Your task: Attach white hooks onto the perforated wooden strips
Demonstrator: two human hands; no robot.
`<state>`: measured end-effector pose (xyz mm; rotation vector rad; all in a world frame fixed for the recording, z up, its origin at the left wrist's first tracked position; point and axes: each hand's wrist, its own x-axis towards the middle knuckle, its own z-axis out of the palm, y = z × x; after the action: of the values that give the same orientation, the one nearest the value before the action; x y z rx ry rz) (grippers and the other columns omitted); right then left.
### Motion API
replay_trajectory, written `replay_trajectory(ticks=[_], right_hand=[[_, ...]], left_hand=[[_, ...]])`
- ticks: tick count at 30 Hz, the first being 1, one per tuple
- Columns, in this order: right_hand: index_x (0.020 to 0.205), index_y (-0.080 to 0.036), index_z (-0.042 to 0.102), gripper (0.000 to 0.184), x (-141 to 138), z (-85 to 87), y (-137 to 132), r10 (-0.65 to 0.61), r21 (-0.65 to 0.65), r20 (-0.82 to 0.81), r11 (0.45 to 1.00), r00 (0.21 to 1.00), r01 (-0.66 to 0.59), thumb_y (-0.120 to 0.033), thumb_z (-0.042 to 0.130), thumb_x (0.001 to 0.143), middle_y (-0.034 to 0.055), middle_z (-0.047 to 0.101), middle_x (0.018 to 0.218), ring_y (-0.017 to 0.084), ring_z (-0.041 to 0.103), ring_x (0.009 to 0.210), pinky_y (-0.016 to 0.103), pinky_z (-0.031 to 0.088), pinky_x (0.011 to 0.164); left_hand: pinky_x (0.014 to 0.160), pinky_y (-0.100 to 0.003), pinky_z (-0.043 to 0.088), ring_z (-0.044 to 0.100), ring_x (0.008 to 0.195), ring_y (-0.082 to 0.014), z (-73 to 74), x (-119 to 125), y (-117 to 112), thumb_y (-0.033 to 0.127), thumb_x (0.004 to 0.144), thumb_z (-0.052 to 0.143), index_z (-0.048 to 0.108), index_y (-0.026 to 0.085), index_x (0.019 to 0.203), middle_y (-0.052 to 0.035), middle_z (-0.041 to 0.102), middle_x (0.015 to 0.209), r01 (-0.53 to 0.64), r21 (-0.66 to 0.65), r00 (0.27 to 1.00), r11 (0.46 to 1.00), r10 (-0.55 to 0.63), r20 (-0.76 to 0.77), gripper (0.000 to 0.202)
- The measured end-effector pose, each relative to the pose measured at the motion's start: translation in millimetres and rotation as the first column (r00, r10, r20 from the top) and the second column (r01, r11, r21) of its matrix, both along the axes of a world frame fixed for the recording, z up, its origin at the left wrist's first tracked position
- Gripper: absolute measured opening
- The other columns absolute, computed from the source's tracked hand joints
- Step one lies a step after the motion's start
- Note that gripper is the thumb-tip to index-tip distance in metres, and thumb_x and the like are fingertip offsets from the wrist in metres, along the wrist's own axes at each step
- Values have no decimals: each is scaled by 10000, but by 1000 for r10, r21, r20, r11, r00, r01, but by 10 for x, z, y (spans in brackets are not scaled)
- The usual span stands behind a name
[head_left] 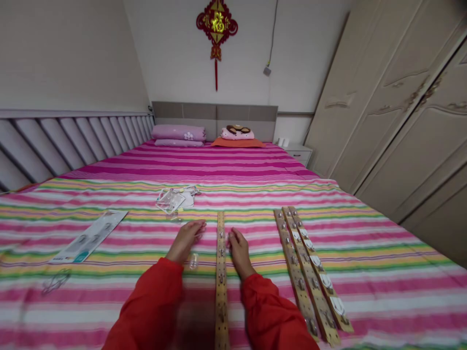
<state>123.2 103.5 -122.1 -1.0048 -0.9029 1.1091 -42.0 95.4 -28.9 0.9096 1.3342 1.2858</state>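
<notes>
A long wooden strip [221, 272] studded with small metal pieces lies lengthwise on the striped bed between my red-sleeved arms. My left hand [186, 240] rests just left of the strip, its fingers curled over a small clear item I cannot make out. My right hand [239, 250] sits against the strip's right edge, fingers bent and touching it. A small clear plastic piece [193, 261] lies beside my left wrist.
Three similar strips [310, 272] lie side by side to the right. A heap of clear plastic bags [177, 198] sits ahead, a blister card [89, 236] and a wire [54, 281] to the left. Pillows [178, 133] lie at the headboard; a wardrobe [408, 107] stands right.
</notes>
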Motion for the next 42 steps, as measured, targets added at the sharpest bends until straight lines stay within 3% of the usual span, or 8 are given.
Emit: replay_trajectory(ticks=[3, 7, 15, 20, 28, 34, 38, 42], right_hand=[[1023, -125, 635, 429, 18, 21, -52, -23, -50, -85, 999, 996, 19, -418, 660, 710, -60, 549, 501, 111, 475, 438, 233, 378, 441], [881, -148, 635, 370, 74, 25, -200, -52, -69, -185, 997, 981, 40, -435, 701, 656, -63, 546, 467, 93, 444, 397, 214, 331, 408], [765, -168, 640, 329, 156, 62, -549, -53, -77, -209, 996, 976, 38, -450, 733, 625, -43, 556, 473, 94, 455, 385, 207, 321, 386], [750, -163, 650, 314, 182, 103, -641, -31, -59, -193, 998, 981, 20, -446, 726, 636, -48, 530, 438, 94, 446, 384, 212, 327, 398], [761, -153, 659, 308, 157, 193, -706, -21, -104, -182, 995, 983, 2, -400, 737, 594, -37, 564, 481, 85, 430, 362, 197, 274, 352], [746, -163, 658, 254, 111, 266, -739, -14, -73, -160, 997, 987, 3, -354, 722, 591, -32, 585, 526, 86, 425, 371, 205, 283, 350], [733, -172, 655, 237, 166, 377, -794, -13, -32, -139, 999, 990, 8, -362, 718, 605, -36, 570, 517, 85, 413, 367, 204, 278, 347], [734, -181, 654, 241, 216, 488, -850, -17, -29, -112, 999, 994, 14, -373, 715, 602, -29, 587, 558, 82, 414, 371, 202, 265, 338]], left_hand=[[690, -269, 479, 629, 779, -172, -52, -261, -244, 508, 573, 709, 679, 149, 842, -60, 702, 830, -34, 85, 990, 996, 45, -131, 449], [730, -345, 507, 633, 875, -253, -420, -432, -552, 480, 512, 751, 680, 156, 901, -91, 698, 903, -8, 135, 918, 991, 61, -391, 511], [892, -471, 451, 561, 993, -304, -810, -196, -739, 436, 684, 638, 573, 158, 1142, -112, 610, 990, 23, 433, 524, 901, 358, -773, 539], [880, -471, 458, 593, 955, -310, -877, -215, -722, 387, 723, 568, 625, 150, 1038, -128, 652, 935, 13, 448, 581, 894, 358, -731, 398], [681, -339, 511, 656, 708, -218, -677, -462, -712, 401, 575, 673, 636, 130, 910, -63, 696, 726, -198, 61, 937, 978, 207, -279, 433], [663, -343, 511, 642, 750, -229, -682, -602, -767, 484, 628, 613, 655, 155, 906, -69, 689, 784, -224, 240, 882, 945, 301, -363, 433], [862, -391, 484, 614, 919, -241, -653, -591, -840, 373, 699, 566, 693, 209, 872, -78, 662, 931, 11, 447, 762, 894, 282, -583, 270], [884, -375, 477, 590, 985, -227, -612, -567, -817, 291, 755, 530, 712, 234, 839, -81, 615, 1002, 243, 428, 656, 871, 177, -733, 208]])
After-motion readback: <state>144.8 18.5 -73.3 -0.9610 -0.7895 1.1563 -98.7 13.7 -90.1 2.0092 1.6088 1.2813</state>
